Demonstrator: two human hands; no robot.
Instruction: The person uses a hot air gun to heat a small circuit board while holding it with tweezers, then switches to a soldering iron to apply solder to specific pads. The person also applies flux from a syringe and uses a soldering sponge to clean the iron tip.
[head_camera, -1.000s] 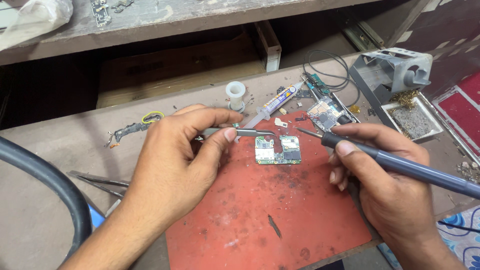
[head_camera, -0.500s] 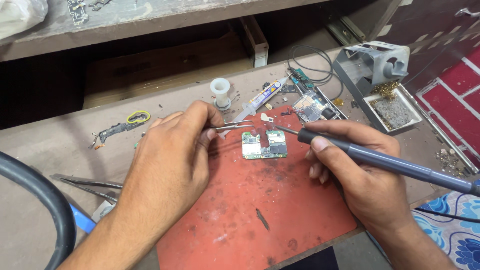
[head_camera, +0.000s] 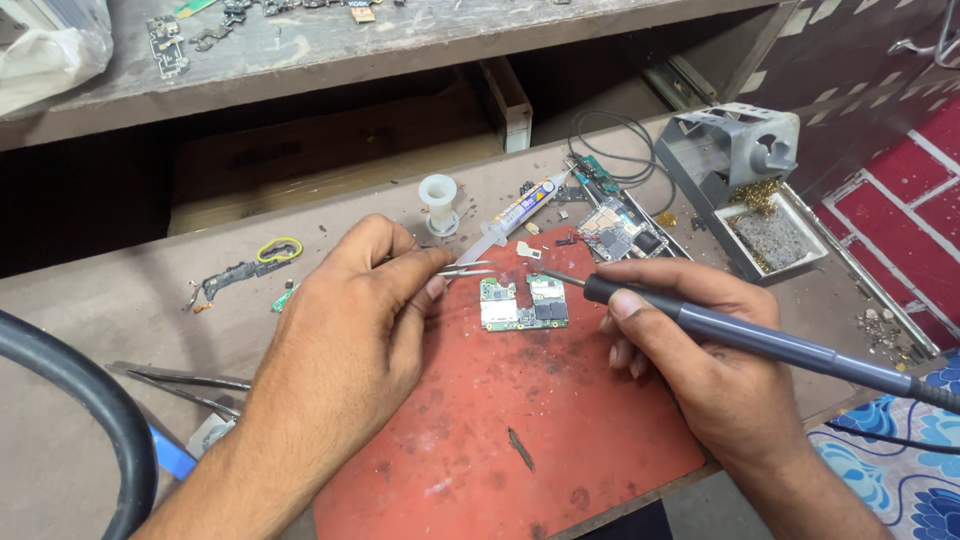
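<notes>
1. Tweezers of thin silver metal (head_camera: 462, 268) are pinched between thumb and fingers of the left hand (head_camera: 345, 320), their tips pointed right toward a small green circuit board (head_camera: 523, 303).
2. A soldering iron with a grey-blue handle (head_camera: 740, 335) is gripped pen-fashion by the right hand (head_camera: 700, 350), its tip held just above the board's far right corner.
3. The board is laid near the far edge of a worn red rubber mat (head_camera: 520, 430), between the two hands.
4. A white syringe (head_camera: 510, 220) and a small white spool (head_camera: 438, 200) are seen beyond the mat.
5. A grey metal iron stand (head_camera: 730, 150) is set at the far right, well apart from the hands.
</notes>
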